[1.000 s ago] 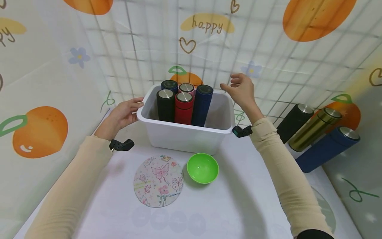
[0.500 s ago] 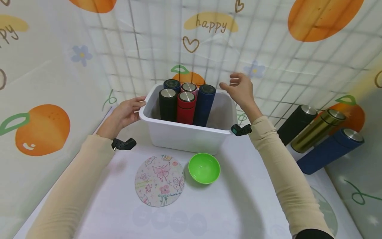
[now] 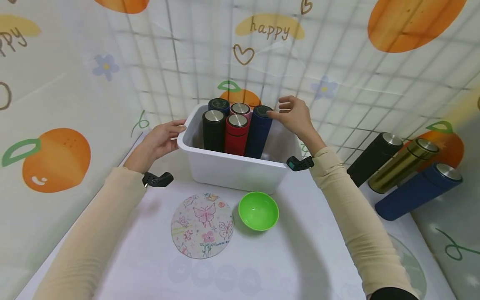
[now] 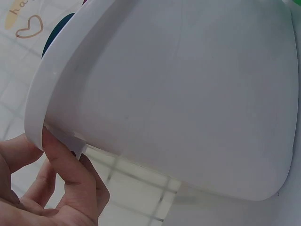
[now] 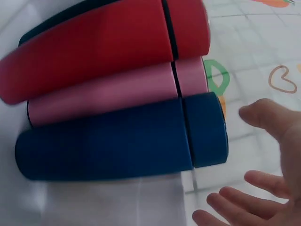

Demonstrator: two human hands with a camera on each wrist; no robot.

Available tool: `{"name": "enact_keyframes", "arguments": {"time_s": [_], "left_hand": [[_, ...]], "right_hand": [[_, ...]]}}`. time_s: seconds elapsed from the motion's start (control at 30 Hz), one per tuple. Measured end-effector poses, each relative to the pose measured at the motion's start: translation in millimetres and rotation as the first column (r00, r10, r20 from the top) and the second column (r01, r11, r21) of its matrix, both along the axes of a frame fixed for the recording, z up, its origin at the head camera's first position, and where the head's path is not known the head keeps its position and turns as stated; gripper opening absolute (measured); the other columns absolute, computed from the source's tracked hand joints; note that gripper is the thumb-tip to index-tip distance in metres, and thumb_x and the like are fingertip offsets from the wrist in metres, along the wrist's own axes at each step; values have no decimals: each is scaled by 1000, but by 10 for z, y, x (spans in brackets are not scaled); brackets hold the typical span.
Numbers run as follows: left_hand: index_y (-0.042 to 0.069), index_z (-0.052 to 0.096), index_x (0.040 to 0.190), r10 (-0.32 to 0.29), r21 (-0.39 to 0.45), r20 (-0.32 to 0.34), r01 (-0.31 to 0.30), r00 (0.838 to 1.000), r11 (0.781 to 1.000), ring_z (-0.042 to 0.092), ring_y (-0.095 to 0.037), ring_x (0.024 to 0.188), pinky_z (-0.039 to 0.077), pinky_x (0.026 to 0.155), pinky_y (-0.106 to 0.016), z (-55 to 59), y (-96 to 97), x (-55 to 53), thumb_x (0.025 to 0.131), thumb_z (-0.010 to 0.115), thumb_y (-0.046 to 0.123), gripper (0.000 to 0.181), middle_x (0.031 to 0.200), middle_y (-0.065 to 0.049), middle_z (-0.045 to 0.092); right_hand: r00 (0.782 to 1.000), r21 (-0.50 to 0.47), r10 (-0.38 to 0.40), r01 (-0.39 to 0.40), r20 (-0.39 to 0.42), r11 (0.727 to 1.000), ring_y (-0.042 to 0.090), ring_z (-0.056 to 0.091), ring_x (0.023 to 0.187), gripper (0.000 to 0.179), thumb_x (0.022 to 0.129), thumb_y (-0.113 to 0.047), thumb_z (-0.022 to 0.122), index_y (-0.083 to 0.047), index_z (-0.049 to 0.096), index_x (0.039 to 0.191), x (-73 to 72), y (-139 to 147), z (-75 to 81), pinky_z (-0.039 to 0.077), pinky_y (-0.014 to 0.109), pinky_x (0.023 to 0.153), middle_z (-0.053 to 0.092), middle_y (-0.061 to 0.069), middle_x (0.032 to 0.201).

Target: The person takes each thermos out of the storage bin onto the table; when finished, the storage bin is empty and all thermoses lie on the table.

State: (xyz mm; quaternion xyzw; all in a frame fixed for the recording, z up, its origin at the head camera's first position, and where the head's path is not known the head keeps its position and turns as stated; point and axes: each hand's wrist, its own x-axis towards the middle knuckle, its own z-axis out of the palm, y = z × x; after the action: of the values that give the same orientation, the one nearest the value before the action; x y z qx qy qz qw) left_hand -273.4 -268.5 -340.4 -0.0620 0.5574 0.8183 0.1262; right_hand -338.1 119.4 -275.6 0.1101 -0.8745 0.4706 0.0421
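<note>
At its left end, a white plastic bin (image 3: 232,173) has its rim pinched by my left hand (image 3: 159,139). The left wrist view shows thumb and finger on either side of that rim, by the bin wall (image 4: 188,94). Standing inside are a black thermos (image 3: 213,135), a red thermos (image 3: 236,137), a pink thermos (image 3: 240,108), a blue thermos (image 3: 258,133) and another blue one (image 3: 218,103) behind. My right hand (image 3: 296,118) hovers by the front blue thermos's lid. In the right wrist view its fingers (image 5: 240,205) are spread, apart from the blue thermos (image 5: 108,146).
A round patterned mat (image 3: 202,227) and a green bowl (image 3: 258,211) lie in front of the bin. To the right, a black thermos (image 3: 375,158), a gold thermos (image 3: 403,166) and a blue thermos (image 3: 418,191) stand by the wall. A grid-patterned curtain (image 3: 180,79) hangs behind.
My right hand has moved left and slightly down, over to the lid of the front blue thermos. The left hand stays at the bin's rim. The view has shifted slightly.
</note>
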Motion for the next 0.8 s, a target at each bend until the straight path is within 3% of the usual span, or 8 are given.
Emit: {"name": "enact_keyframes", "arguments": {"time_s": [0.33,0.63,0.8], "left_hand": [[8,35,155,-3,-4,-4,3,1000,1000,64,-16,100,55,76,-27,3,10,-3,102,56,8,56,130,-10,51],[9,35,155,4,1,7,-4,1000,1000,65,-15,99,55,76,-26,16,11,-13,103,55,8,56,131,-9,49],[8,34,155,-3,10,5,3,1000,1000,65,-16,98,55,77,-27,4,14,-11,103,55,8,56,131,-10,49]], "right_hand": [[997,-3,75,-75,26,997,27,56,124,76,81,-33,84,-5,51,142,-33,-80,-85,49,43,97,56,15,138],[993,2,109,-109,41,994,27,60,105,74,78,-29,87,-7,54,140,-80,-165,-140,52,35,80,62,17,127],[992,36,120,-121,36,992,28,58,106,75,78,-28,87,-7,53,141,-96,-227,-162,49,33,81,62,18,127]]}}
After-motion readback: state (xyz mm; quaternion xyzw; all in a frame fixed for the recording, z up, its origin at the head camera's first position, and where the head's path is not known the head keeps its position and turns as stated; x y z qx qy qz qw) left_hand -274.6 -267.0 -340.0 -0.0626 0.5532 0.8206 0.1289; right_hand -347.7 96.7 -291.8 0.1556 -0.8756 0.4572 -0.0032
